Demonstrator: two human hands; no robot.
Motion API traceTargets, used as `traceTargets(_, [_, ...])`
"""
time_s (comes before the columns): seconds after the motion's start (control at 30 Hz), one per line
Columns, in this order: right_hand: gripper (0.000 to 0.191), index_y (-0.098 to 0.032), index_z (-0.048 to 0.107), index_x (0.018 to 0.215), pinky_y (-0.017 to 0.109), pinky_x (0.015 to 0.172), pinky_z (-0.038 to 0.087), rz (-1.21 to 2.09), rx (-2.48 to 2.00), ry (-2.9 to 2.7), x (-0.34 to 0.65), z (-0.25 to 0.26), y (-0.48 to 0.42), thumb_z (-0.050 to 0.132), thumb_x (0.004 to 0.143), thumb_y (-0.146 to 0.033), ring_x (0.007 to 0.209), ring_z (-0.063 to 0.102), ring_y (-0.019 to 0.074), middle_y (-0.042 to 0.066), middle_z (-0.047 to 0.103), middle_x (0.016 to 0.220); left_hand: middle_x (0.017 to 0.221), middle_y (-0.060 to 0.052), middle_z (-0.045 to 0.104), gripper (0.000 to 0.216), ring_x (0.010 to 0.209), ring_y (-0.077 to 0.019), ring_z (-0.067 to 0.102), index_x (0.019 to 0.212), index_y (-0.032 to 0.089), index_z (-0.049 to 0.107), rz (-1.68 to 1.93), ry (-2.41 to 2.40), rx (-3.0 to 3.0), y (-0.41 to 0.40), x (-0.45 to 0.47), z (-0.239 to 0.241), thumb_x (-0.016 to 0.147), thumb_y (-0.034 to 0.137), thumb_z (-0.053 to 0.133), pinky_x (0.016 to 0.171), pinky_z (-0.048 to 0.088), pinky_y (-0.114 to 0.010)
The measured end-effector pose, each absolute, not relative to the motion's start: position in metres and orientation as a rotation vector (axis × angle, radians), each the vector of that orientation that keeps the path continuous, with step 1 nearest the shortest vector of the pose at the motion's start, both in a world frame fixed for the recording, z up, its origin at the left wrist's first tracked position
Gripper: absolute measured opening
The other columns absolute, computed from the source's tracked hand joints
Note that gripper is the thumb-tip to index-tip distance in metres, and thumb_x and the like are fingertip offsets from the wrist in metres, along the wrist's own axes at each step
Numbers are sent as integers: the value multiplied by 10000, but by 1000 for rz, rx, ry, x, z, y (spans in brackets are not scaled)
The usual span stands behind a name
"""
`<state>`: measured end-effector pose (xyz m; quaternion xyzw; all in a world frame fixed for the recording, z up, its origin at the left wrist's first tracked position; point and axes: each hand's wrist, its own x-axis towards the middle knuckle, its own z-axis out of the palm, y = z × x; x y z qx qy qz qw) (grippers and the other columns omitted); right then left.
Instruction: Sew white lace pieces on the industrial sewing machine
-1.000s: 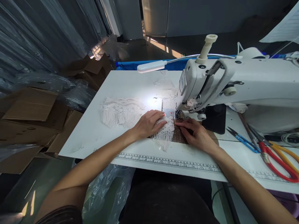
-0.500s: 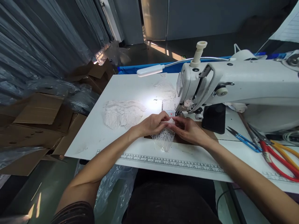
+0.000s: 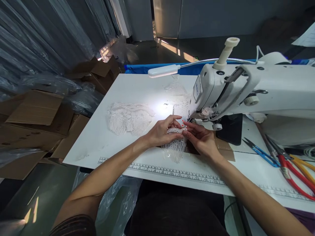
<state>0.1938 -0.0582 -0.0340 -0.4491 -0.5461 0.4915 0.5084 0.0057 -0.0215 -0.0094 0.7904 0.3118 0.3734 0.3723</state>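
Observation:
A small piece of white lace (image 3: pixel 175 146) is pinched between my two hands just in front of the needle of a white sewing machine (image 3: pixel 248 88). My left hand (image 3: pixel 161 132) grips the lace's top band from the left, fingers curled. My right hand (image 3: pixel 200 139) holds the same band from the right, fingertips meeting the left hand's. The lace hangs down onto the white table (image 3: pixel 118 147), lifted slightly at its top edge.
A pile of white lace (image 3: pixel 128 118) lies to the left under the lamp (image 3: pixel 163 70). Blue snips (image 3: pixel 258 150) and red and yellow scissors (image 3: pixel 294 170) rest at the right. A printed ruler (image 3: pixel 172 170) runs along the table's front edge. Cardboard boxes (image 3: pixel 36 121) stand on the left.
Both hands were flat on the lace at the needle plate. They have since come together and lifted its top edge, pinching it between the fingertips.

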Motion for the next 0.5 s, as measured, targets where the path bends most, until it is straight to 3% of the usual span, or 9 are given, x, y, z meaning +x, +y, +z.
traceTargets(0.23, [359, -259, 664, 1165, 376, 819, 574, 1153, -1047, -1317, 193, -32, -62, 690, 829, -384, 862, 651, 170, 43, 692, 938, 864, -43, 717, 448, 818, -162, 712, 1229, 157, 507, 1041, 839, 1939, -27, 9, -4, 843, 276, 701, 814, 604, -347])
traceTargets(0.4, [521, -285, 553, 1297, 369, 871, 562, 1165, -1031, -1355, 192, -35, -64, 718, 811, -374, 937, 639, 168, 50, 647, 1054, 840, -36, 714, 412, 813, -158, 707, 1214, 150, 525, 1051, 871, 1965, -29, 11, -4, 854, 271, 685, 834, 599, -344])
traceTargets(0.5, [486, -278, 559, 1280, 341, 826, 571, 1108, -1007, -1347, 189, -35, -64, 700, 827, -385, 881, 640, 153, 34, 643, 974, 843, -38, 704, 405, 819, -156, 702, 1213, 143, 525, 1070, 868, 1952, -30, 12, -5, 863, 280, 675, 836, 598, -342])
